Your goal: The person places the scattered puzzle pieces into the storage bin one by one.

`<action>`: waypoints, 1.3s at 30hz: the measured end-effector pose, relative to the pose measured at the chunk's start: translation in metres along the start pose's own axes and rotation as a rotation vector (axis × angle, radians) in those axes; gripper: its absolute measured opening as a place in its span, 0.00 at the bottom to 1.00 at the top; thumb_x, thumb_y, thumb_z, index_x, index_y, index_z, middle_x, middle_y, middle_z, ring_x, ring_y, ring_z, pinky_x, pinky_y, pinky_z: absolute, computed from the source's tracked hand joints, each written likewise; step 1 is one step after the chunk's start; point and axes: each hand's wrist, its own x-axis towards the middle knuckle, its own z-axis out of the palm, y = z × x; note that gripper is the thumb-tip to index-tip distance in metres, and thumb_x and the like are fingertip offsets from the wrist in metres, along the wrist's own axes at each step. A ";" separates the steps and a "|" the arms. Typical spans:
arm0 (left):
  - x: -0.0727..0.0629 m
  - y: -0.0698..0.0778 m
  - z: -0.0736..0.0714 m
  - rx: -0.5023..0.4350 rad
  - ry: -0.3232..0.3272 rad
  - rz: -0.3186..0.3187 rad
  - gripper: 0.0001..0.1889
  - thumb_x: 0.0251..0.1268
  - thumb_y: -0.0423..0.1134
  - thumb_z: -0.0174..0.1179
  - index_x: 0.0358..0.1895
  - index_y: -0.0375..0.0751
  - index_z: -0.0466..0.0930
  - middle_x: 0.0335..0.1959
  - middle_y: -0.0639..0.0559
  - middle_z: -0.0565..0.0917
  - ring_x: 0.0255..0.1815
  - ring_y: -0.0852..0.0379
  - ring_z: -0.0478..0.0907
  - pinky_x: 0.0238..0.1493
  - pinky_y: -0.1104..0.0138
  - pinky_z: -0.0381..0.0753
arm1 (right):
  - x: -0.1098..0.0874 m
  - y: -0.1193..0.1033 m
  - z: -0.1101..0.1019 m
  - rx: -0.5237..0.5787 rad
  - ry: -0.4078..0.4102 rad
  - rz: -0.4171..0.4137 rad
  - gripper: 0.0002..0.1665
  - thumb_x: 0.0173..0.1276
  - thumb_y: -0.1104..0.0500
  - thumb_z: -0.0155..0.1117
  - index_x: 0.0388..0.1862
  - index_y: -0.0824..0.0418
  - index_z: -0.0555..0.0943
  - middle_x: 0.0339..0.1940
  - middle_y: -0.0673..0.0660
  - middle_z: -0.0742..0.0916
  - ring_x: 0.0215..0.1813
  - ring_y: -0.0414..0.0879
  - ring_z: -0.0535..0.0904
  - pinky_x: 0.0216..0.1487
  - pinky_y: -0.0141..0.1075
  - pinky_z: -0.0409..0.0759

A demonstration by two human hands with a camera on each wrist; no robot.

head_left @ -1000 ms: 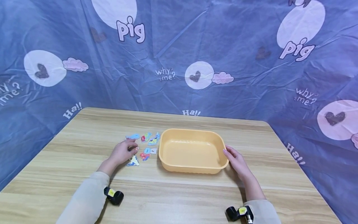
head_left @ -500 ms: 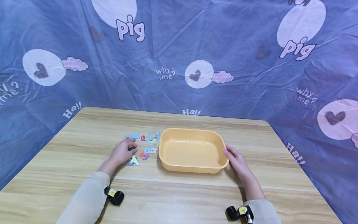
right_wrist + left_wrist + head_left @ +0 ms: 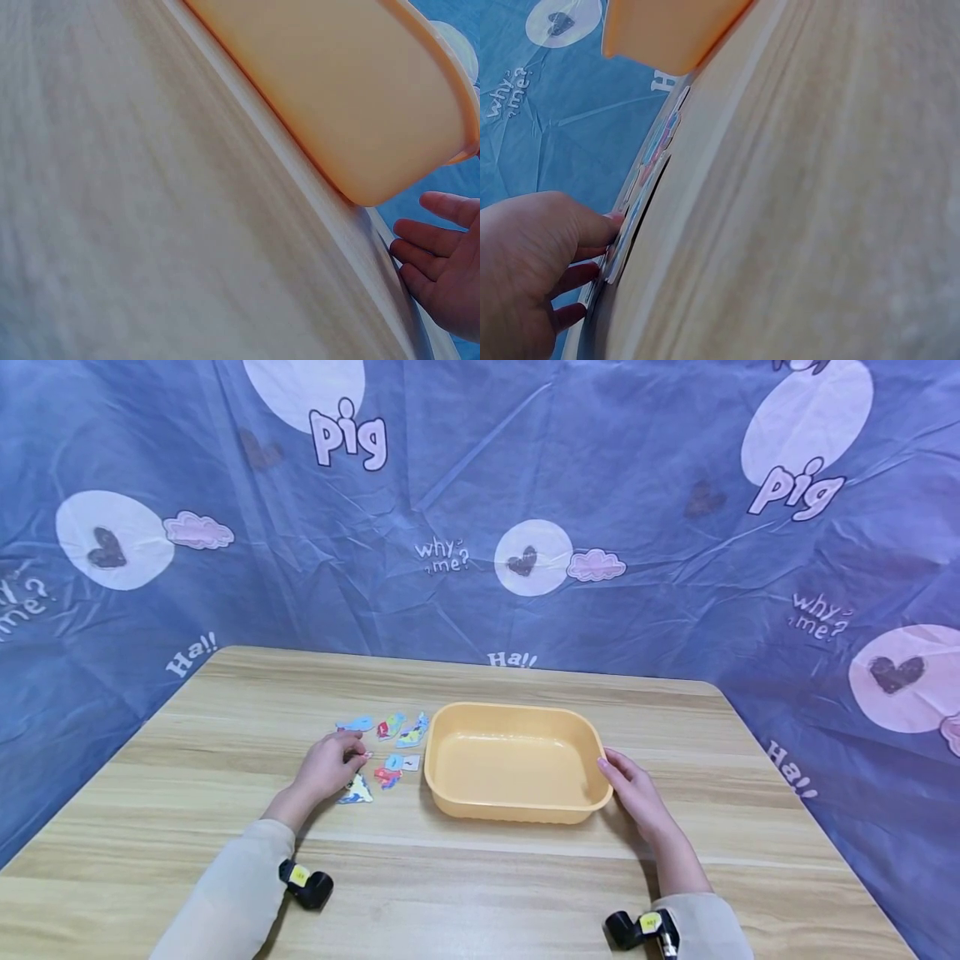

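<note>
On the left of the table, several flat, printed puzzle pieces with irregular outlines lie beside a pale orange plastic basin. My left hand reaches over them, thumb and fingertips pinching a small piece, mostly hidden by the hand. A blue and cream piece lies just below that hand. In the left wrist view the thumb is right at the edge of the pieces. My right hand rests its thumb on the basin's right rim, and its other fingers stretch out straight by the outer wall.
The wooden table has its back edge against a blue printed cloth. A red piece and a blue and white piece lie between the left hand and the basin. Black cameras sit on both wrists.
Both hands stay almost in place; the left fingertips shift very slightly at the small piece. Basin and other pieces have not moved.
</note>
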 end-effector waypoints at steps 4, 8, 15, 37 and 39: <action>0.000 0.000 0.000 0.004 -0.002 0.002 0.03 0.49 0.32 0.60 0.26 0.36 0.77 0.48 0.36 0.73 0.52 0.37 0.65 0.53 0.50 0.59 | 0.000 0.000 0.000 -0.008 0.001 0.008 0.34 0.65 0.49 0.48 0.61 0.71 0.58 0.60 0.66 0.65 0.60 0.50 0.59 0.58 0.31 0.57; 0.000 0.000 0.000 0.006 0.010 0.008 0.02 0.49 0.31 0.60 0.25 0.37 0.76 0.47 0.36 0.73 0.52 0.37 0.65 0.53 0.50 0.59 | 0.000 0.001 0.000 -0.013 0.002 0.005 0.34 0.65 0.49 0.48 0.61 0.71 0.58 0.60 0.67 0.66 0.60 0.50 0.60 0.57 0.30 0.58; -0.001 -0.002 0.001 -0.014 0.032 0.005 0.03 0.49 0.31 0.60 0.25 0.37 0.76 0.47 0.37 0.74 0.52 0.38 0.64 0.53 0.50 0.59 | 0.000 -0.001 0.000 0.008 0.003 0.014 0.34 0.65 0.48 0.48 0.61 0.71 0.58 0.60 0.67 0.65 0.60 0.51 0.60 0.60 0.40 0.54; -0.001 -0.001 -0.004 -0.128 0.027 -0.082 0.05 0.49 0.36 0.60 0.26 0.37 0.77 0.48 0.38 0.73 0.53 0.39 0.64 0.55 0.52 0.58 | 0.000 -0.001 0.001 0.028 0.018 0.023 0.33 0.64 0.50 0.50 0.60 0.70 0.59 0.58 0.66 0.67 0.58 0.50 0.62 0.59 0.37 0.56; 0.000 0.001 -0.005 -0.139 0.027 -0.075 0.05 0.49 0.37 0.60 0.25 0.39 0.76 0.48 0.39 0.73 0.53 0.40 0.64 0.55 0.52 0.58 | 0.000 0.000 0.001 0.030 0.022 0.025 0.33 0.64 0.50 0.50 0.60 0.70 0.60 0.58 0.66 0.67 0.57 0.49 0.62 0.58 0.35 0.58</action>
